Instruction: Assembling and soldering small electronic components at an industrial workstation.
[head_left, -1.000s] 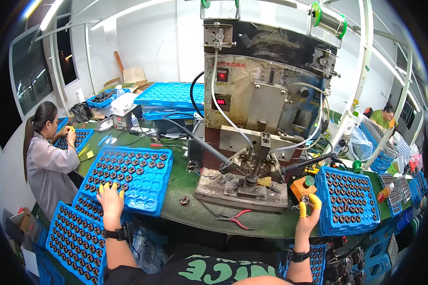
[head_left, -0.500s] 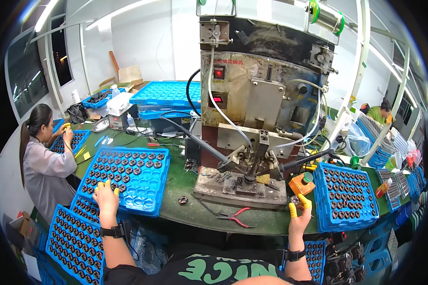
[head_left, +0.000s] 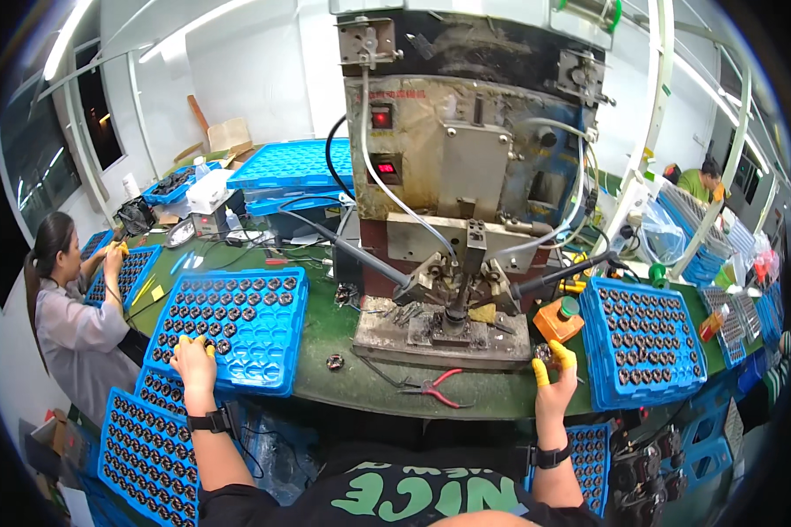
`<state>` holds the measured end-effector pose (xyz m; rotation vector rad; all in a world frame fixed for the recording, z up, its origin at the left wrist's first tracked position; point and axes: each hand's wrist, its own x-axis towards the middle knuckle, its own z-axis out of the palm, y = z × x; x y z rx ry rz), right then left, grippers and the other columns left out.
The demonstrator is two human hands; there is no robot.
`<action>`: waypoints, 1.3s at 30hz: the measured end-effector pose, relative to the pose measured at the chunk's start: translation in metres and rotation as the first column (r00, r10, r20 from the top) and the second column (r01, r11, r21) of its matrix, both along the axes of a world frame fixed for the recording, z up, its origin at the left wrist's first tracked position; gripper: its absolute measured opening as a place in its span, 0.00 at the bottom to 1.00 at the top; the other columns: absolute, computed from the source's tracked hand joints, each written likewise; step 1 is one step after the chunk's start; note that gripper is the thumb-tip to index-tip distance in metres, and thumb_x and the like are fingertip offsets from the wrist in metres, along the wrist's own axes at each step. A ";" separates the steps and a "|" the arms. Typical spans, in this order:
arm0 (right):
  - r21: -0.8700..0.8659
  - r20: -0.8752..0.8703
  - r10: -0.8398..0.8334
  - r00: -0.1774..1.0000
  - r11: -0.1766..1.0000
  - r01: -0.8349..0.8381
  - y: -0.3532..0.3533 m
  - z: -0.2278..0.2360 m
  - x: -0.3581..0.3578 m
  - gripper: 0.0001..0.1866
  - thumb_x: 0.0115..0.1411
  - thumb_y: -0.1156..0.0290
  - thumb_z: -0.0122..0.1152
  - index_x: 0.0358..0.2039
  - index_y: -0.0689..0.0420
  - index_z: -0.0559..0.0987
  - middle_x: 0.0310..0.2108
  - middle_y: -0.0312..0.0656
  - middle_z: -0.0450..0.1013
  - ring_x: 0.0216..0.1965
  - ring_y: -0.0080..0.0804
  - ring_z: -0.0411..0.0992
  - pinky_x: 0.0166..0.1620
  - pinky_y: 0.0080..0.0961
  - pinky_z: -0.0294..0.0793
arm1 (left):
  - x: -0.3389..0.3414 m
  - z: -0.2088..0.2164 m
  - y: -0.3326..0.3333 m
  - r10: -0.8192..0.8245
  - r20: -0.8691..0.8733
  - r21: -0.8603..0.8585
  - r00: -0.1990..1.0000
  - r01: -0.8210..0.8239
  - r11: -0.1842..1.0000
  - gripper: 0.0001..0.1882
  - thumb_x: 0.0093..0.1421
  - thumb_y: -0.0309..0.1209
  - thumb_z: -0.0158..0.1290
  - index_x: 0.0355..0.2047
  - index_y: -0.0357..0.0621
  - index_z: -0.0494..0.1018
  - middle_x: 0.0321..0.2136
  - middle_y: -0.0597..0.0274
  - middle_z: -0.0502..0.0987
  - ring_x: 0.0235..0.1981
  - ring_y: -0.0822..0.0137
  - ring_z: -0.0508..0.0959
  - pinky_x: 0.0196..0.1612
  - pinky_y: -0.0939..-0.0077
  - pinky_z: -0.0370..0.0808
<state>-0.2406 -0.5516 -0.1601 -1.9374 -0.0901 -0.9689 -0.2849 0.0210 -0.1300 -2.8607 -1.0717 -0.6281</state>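
Note:
My left hand [head_left: 194, 367], with yellow covers on its fingertips, reaches over the left blue tray [head_left: 264, 379]. Its fingers are closed down among the small dark ring-shaped coils there; what they pinch is hidden. Rows of coils fill the tray's far and left parts, while pockets at the near right are bare. To the right of the machine base, my right hand [head_left: 554, 386], its fingertips covered in yellow too, grips a ring-shaped coil [head_left: 545, 353] between thumb and fingers. One loose coil [head_left: 334, 361] lies on the green bench [head_left: 325, 386] between the hands.
A worn soldering machine [head_left: 475, 132] stands mid-bench, its metal base [head_left: 387, 347] before me. Red-handled pliers [head_left: 439, 391] lie in front. An orange container [head_left: 556, 323] and a filled blue tray [head_left: 646, 400] stand right. More coil trays [head_left: 114, 439] sit lower left. A co-worker [head_left: 75, 307] works at far left.
The view has shifted slightly, moving the machine left in the picture. Both hands keep nearly the same places, the left at its tray, the right by the machine base. The co-worker's hands have lowered.

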 end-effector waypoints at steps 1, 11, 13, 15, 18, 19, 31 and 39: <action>0.010 0.002 -0.005 1.000 1.000 0.005 -0.001 -0.003 -0.002 0.21 0.49 0.76 0.68 0.45 0.61 0.75 0.39 0.42 0.72 0.39 0.34 0.71 0.43 0.26 0.69 | 0.001 0.004 0.000 -0.023 -0.022 0.013 0.999 0.023 1.000 0.16 0.53 0.34 0.60 0.43 0.49 0.78 0.42 0.56 0.73 0.48 0.55 0.71 0.52 0.52 0.63; -0.090 0.019 0.022 1.000 0.996 -0.020 -0.008 0.050 -0.018 0.21 0.45 0.75 0.71 0.42 0.60 0.77 0.38 0.42 0.75 0.39 0.34 0.73 0.43 0.26 0.72 | 0.007 -0.003 0.048 -0.320 0.206 0.105 0.925 0.304 0.947 0.17 0.52 0.33 0.61 0.41 0.37 0.77 0.39 0.50 0.77 0.39 0.57 0.77 0.46 0.63 0.72; -0.072 0.048 0.046 0.998 0.997 -0.042 -0.014 0.053 -0.023 0.21 0.46 0.74 0.72 0.42 0.60 0.77 0.37 0.40 0.75 0.39 0.31 0.73 0.43 0.26 0.72 | 0.020 -0.002 0.037 -0.260 0.371 -0.197 0.892 0.349 0.916 0.19 0.57 0.34 0.59 0.45 0.36 0.75 0.40 0.52 0.78 0.40 0.64 0.78 0.45 0.72 0.73; 0.008 0.026 0.112 0.993 0.994 -0.112 -0.011 0.055 -0.024 0.21 0.46 0.73 0.72 0.42 0.59 0.77 0.38 0.39 0.75 0.40 0.29 0.72 0.45 0.25 0.71 | 0.016 -0.006 0.033 -0.295 0.448 -0.218 0.844 0.423 0.879 0.20 0.60 0.33 0.56 0.50 0.36 0.72 0.41 0.55 0.77 0.40 0.66 0.78 0.43 0.74 0.74; 0.171 -0.066 0.153 0.986 0.975 -0.140 -0.020 0.047 -0.037 0.22 0.49 0.75 0.70 0.46 0.59 0.76 0.41 0.37 0.74 0.43 0.24 0.71 0.48 0.22 0.70 | 0.043 -0.005 0.013 -0.336 0.553 -0.387 0.763 0.591 0.707 0.20 0.61 0.31 0.54 0.53 0.37 0.70 0.43 0.57 0.76 0.41 0.66 0.77 0.44 0.75 0.74; 0.424 -0.039 0.309 0.950 0.866 -0.264 -0.017 0.050 -0.039 0.22 0.51 0.75 0.68 0.47 0.59 0.75 0.43 0.37 0.74 0.44 0.24 0.71 0.49 0.22 0.70 | 0.044 -0.004 0.002 -0.264 0.660 -0.518 0.703 0.681 0.518 0.20 0.62 0.30 0.53 0.54 0.37 0.68 0.45 0.58 0.75 0.42 0.66 0.77 0.44 0.76 0.74; -0.184 -0.228 -0.305 0.925 0.946 0.267 -0.146 0.085 -0.065 0.17 0.49 0.64 0.68 0.40 0.55 0.81 0.35 0.42 0.75 0.38 0.32 0.74 0.43 0.26 0.72 | 0.046 -0.005 -0.036 -0.338 0.575 -0.566 0.745 0.661 0.493 0.22 0.62 0.32 0.54 0.56 0.40 0.67 0.50 0.60 0.71 0.48 0.69 0.70 0.49 0.75 0.66; -0.530 -0.384 -0.704 0.597 0.698 0.482 -0.340 0.064 -0.067 0.21 0.49 0.57 0.66 0.43 0.50 0.81 0.40 0.42 0.77 0.42 0.34 0.75 0.45 0.29 0.72 | 0.060 -0.011 -0.053 -0.378 0.563 -0.546 0.735 0.674 0.497 0.21 0.63 0.34 0.53 0.54 0.37 0.69 0.49 0.61 0.73 0.46 0.71 0.71 0.47 0.79 0.67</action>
